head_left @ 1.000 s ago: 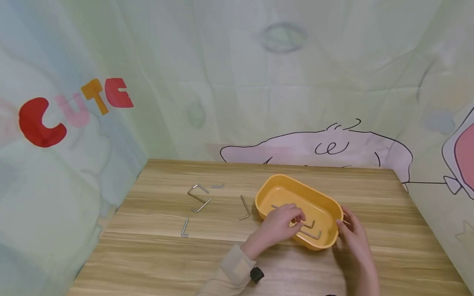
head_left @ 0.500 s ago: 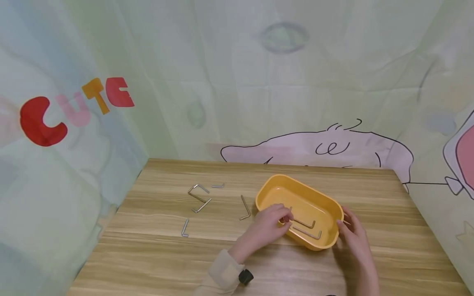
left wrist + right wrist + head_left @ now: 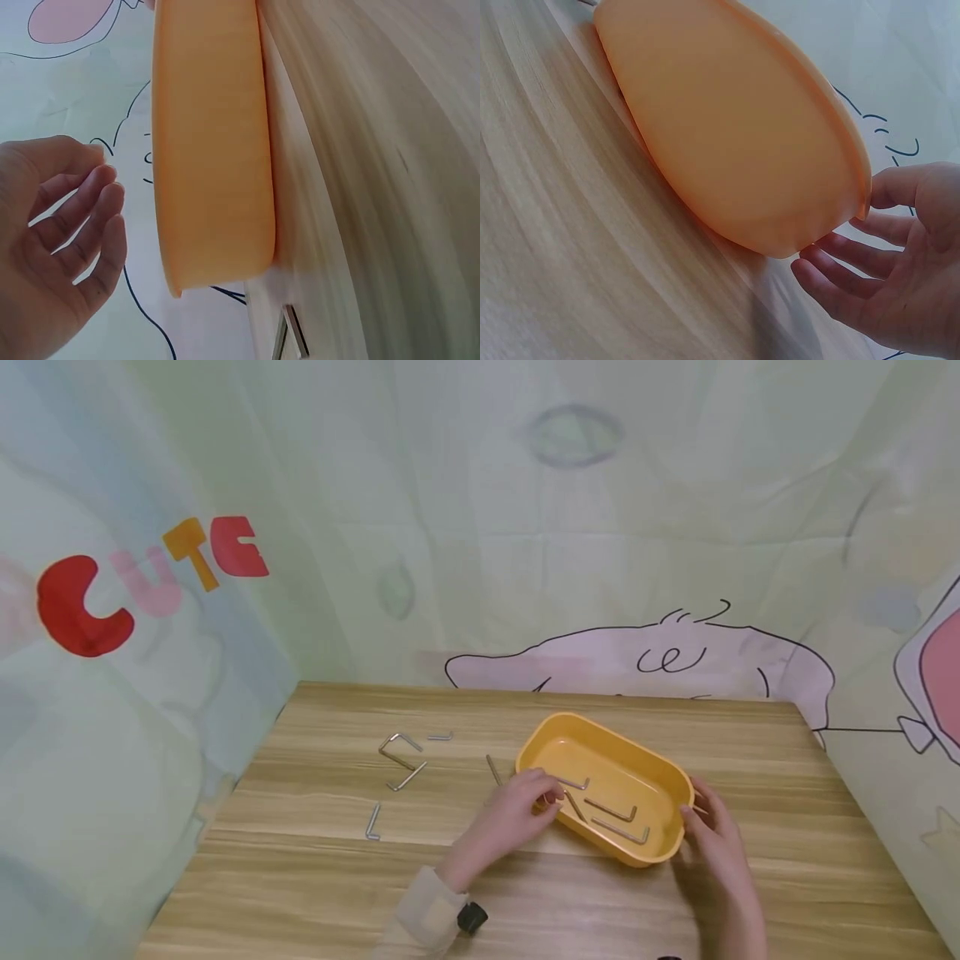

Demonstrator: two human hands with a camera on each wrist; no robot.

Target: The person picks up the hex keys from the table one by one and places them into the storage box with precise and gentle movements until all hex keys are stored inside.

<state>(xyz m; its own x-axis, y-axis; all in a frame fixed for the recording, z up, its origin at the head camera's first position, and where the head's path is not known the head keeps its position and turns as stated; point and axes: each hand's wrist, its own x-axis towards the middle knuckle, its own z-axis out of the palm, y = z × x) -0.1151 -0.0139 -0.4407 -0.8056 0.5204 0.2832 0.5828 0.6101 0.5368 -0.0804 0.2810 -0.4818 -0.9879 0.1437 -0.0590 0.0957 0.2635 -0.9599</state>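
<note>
The left hand [image 3: 513, 810] hung at the near left edge of the yellow tray [image 3: 633, 758], its fingers loosely bent and holding nothing. Four Allen keys [image 3: 611, 810] lay inside the tray, just beyond the fingertips. The right hand [image 3: 722, 843] gripped the tray's right end, thumb at the rim, fingers outside. Other keys [image 3: 373, 821] lay on the table [image 3: 300, 893], left of the left hand.

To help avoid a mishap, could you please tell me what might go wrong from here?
The left hand partly hides a bent rod on the table in the head view, and might nudge it.

The right hand holds only one end of the yellow tray, so a bump at the other could swing it.

The bunched rods farther left lie close together, so lifting one might drag another.
</note>
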